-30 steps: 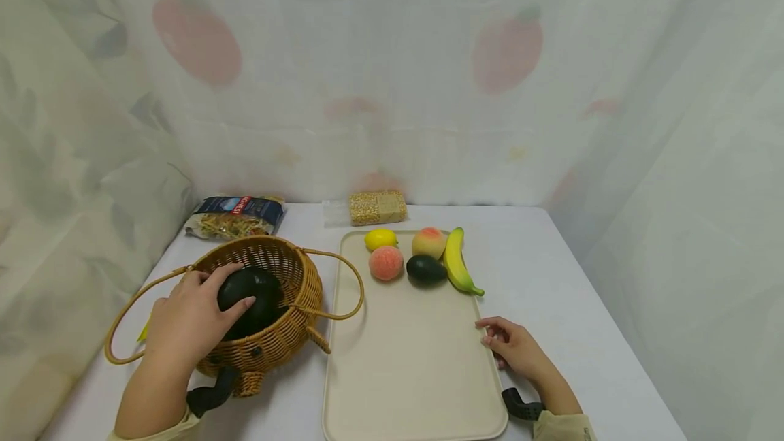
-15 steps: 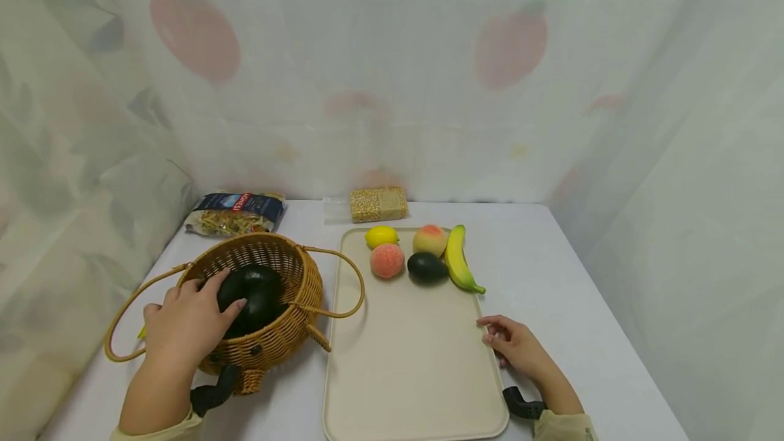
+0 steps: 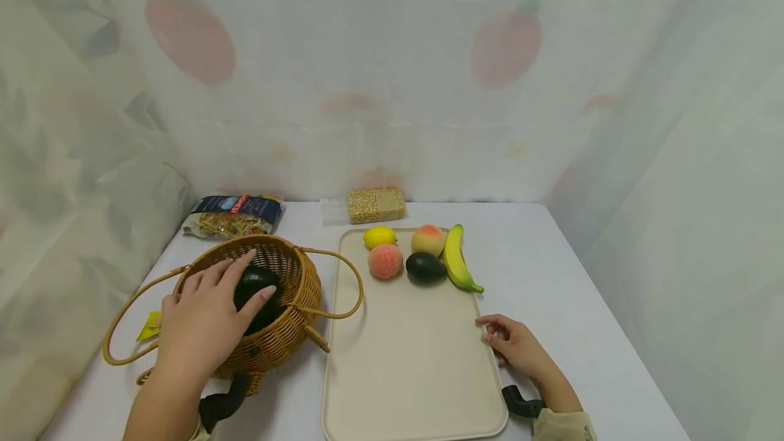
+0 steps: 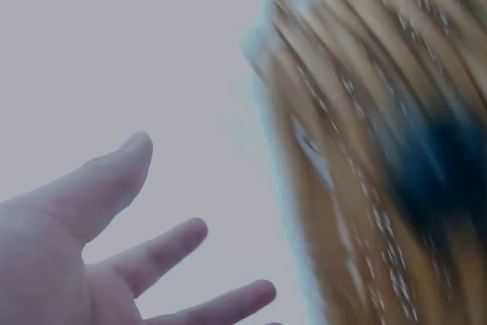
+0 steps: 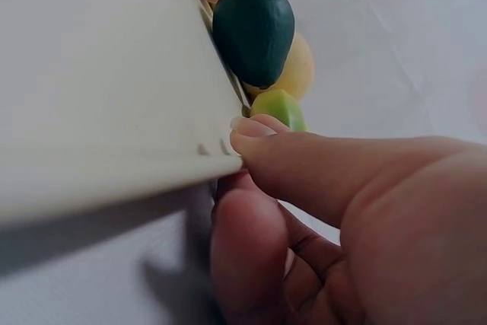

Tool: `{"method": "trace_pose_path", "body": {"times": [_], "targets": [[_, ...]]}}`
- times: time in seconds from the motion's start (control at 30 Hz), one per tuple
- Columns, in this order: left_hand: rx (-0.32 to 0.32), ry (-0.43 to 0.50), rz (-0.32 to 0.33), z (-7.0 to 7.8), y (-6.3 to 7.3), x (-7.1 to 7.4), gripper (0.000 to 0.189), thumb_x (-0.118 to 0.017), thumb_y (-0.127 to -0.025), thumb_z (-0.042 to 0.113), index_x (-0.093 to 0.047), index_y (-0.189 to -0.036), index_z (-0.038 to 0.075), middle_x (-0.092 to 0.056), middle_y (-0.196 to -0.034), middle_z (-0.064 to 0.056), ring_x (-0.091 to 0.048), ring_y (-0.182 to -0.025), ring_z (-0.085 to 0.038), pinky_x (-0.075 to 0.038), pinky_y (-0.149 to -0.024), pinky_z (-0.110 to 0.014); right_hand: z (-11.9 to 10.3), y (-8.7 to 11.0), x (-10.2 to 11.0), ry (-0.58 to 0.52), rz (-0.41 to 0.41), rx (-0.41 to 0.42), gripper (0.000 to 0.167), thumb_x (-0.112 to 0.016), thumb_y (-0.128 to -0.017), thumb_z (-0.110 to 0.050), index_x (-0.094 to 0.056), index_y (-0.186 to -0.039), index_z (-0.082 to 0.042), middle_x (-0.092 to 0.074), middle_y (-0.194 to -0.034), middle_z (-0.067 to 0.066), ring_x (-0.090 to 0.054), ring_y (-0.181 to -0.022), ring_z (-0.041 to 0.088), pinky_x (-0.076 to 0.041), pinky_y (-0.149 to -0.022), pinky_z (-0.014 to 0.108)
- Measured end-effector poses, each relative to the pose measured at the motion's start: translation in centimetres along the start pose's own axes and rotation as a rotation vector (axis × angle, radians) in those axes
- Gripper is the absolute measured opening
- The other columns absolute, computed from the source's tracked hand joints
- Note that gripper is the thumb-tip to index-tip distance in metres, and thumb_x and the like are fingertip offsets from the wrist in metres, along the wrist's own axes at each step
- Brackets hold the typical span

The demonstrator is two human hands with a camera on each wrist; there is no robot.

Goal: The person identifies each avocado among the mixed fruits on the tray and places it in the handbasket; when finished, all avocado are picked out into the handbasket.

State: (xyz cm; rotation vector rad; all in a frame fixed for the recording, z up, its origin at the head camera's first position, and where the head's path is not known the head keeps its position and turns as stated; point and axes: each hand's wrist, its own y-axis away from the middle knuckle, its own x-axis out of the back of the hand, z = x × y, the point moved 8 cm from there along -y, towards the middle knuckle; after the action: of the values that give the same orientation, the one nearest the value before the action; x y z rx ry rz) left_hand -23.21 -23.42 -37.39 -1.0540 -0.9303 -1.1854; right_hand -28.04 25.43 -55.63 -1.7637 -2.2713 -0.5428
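Note:
My left hand is over a wicker basket, fingers spread and holding nothing. Under it, inside the basket, lies a glossy dark green rounded thing, partly covered by the hand. In the left wrist view, the thumb and fingers stand apart beside the blurred wicker. My right hand pinches the right edge of a beige tray; the right wrist view has the thumb on top of the rim and a finger below. At the tray's far end lies an avocado.
Around the avocado are a lemon, two peaches, one pink and one paler, and a banana across the tray's edge. Behind lie a pasta bag and a corn kernel packet. A yellow packet shows beside the basket's loop handle.
My left hand has shifted right over the basket, its fingers straightening off the dark green thing and covering more of the opening. More of the yellow packet shows. The right hand keeps its place.

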Motion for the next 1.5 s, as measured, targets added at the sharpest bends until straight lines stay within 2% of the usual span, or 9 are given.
{"method": "trace_pose_path", "body": {"times": [0.13, 0.23, 0.47, 0.63, 0.73, 0.9, 1.13, 1.3, 1.5], "targets": [[-0.154, 0.036, 0.075, 4.9, 0.7, 0.9, 0.079, -0.059, -0.100, 0.064, -0.036, -0.164, 0.025, -0.043, -0.158, -0.020, -0.038, -0.141, -0.049, -0.031, -0.097, -0.077, 0.2, -0.1, 0.0, 0.009, 0.002, 0.000, 0.034, -0.068, -0.102, -0.005, -0.063, -0.134, 0.005, -0.055, -0.097, 0.009, -0.049, -0.058, 0.015, -0.046, -0.051, 0.025], [-0.246, 0.048, 0.088, 8.1, 0.7, 0.7, 0.075, -0.063, -0.100, 0.059, -0.039, -0.163, 0.025, -0.045, -0.158, -0.015, -0.041, -0.143, -0.041, -0.036, -0.098, -0.070, 0.1, 0.0, -0.1, -0.002, -0.002, 0.008, 0.034, -0.068, -0.102, -0.005, -0.063, -0.134, 0.005, -0.056, -0.097, 0.009, -0.050, -0.058, 0.014, -0.046, -0.051, 0.025], [-0.356, 0.018, 0.029, 14.1, -0.4, -1.8, 0.072, -0.070, -0.097, 0.056, -0.046, -0.159, 0.027, -0.047, -0.157, -0.010, -0.045, -0.141, -0.036, -0.040, -0.105, -0.063, 0.1, 0.0, -0.3, -0.009, -0.014, 0.017, 0.033, -0.069, -0.101, -0.006, -0.064, -0.132, 0.004, -0.056, -0.097, 0.008, -0.051, -0.058, 0.013, -0.047, -0.051, 0.025], [-0.448, 0.007, -0.030, 18.3, -1.9, -4.0, 0.061, -0.070, -0.098, 0.053, -0.056, -0.150, 0.024, -0.051, -0.154, -0.008, -0.048, -0.139, -0.034, -0.042, -0.105, -0.059, 0.0, -0.1, -0.1, 0.010, -0.005, 0.025, 0.032, -0.069, -0.101, -0.005, -0.065, -0.131, 0.003, -0.056, -0.096, 0.008, -0.051, -0.059, 0.013, -0.048, -0.051, 0.025], [-0.494, -0.003, -0.065, 20.3, -2.9, -5.5, 0.060, -0.071, -0.099, 0.050, -0.055, -0.151, 0.026, -0.052, -0.152, -0.007, -0.048, -0.140, -0.032, -0.042, -0.104, -0.056, -0.1, -0.1, 0.0, 0.014, -0.004, 0.038, 0.032, -0.069, -0.101, -0.005, -0.065, -0.131, 0.004, -0.056, -0.096, 0.008, -0.051, -0.059, 0.013, -0.047, -0.051, 0.025], [-0.527, -0.102, -0.104, 22.9, -4.5, -8.5, 0.061, -0.071, -0.099, 0.050, -0.052, -0.154, 0.030, -0.054, -0.150, -0.007, -0.049, -0.138, -0.032, -0.040, -0.109, -0.055, 0.1, 0.1, -0.2, 0.004, -0.014, 0.039, 0.033, -0.070, -0.101, -0.005, -0.065, -0.132, 0.004, -0.056, -0.096, 0.009, -0.051, -0.059, 0.012, -0.048, -0.051, 0.025], [-0.476, -0.227, -0.182, 25.9, -7.5, -12.4, 0.061, -0.071, -0.099, 0.049, -0.052, -0.155, 0.033, -0.051, -0.153, -0.007, -0.052, -0.132, -0.034, -0.042, -0.107, -0.053, 0.3, 0.0, -0.1, 0.020, -0.006, 0.028, 0.031, -0.069, -0.102, -0.006, -0.066, -0.131, 0.003, -0.056, -0.096, 0.009, -0.051, -0.059, 0.012, -0.048, -0.052, 0.025], [-0.436, -0.327, -0.271, 26.6, -9.6, -14.9, 0.057, -0.076, -0.096, 0.045, -0.057, -0.149, 0.035, -0.053, -0.147, -0.006, -0.054, -0.126, -0.034, -0.041, -0.109, -0.054, -0.1, -0.1, -0.2, 0.020, -0.011, 0.039, 0.032, -0.068, -0.102, -0.007, -0.065, -0.132, 0.003, -0.057, -0.097, 0.009, -0.052, -0.059, 0.013, -0.048, -0.052, 0.026], [-0.423, -0.406, -0.373, 27.0, -11.0, -17.5, 0.051, -0.072, -0.100, 0.031, -0.058, -0.148, 0.034, -0.051, -0.147, -0.007, -0.052, -0.131, -0.038, -0.035, -0.114, -0.060, -0.2, -0.1, 0.0, 0.000, -0.001, 0.040, 0.033, -0.068, -0.101, -0.004, -0.064, -0.133, 0.003, -0.057, -0.097, 0.010, -0.051, -0.060, 0.013, -0.048, -0.051, 0.026]]}}
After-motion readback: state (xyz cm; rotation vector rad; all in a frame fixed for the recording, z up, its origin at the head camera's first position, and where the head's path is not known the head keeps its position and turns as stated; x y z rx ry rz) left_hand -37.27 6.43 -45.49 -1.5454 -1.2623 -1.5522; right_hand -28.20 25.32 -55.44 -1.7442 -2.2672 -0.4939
